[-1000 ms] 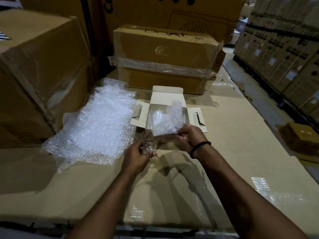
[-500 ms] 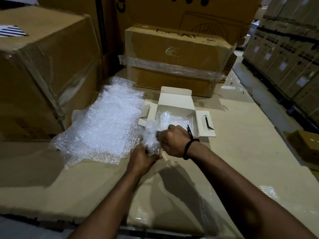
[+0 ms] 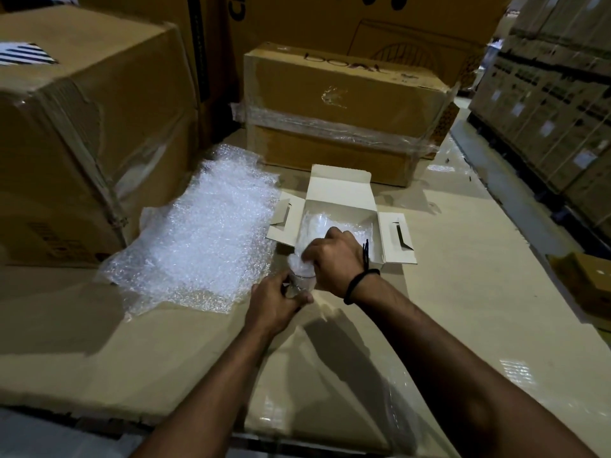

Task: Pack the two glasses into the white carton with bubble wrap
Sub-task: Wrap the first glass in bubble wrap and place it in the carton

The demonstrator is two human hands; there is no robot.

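Hard to make out at centre frame: a clear glass [image 3: 299,287], mostly covered by the left hand [image 3: 279,304], which is curled round its lower part and gripping it. Stuffed at its mouth, a crumpled wad of bubble wrap [image 3: 297,267]. Entering from the right, the right hand [image 3: 334,259], bent at the wrist, knuckles up, fingers curled down onto the wad and clutching it, fingertips hidden. Black band [image 3: 360,282] round that wrist. Both forearms cut off at the bottom edge.

Just above the hands, the white carton [image 3: 340,190], open on the desk [image 3: 479,309], lid and side flaps spread. Inside, a faint clear curved shape [image 3: 314,223] among more wrap, too blurred to identify. Left of the carton, a flat, glossy, pebbled bubble-wrap sheet [image 3: 205,233]. Behind, dim taped brown boxes [image 3: 344,104].
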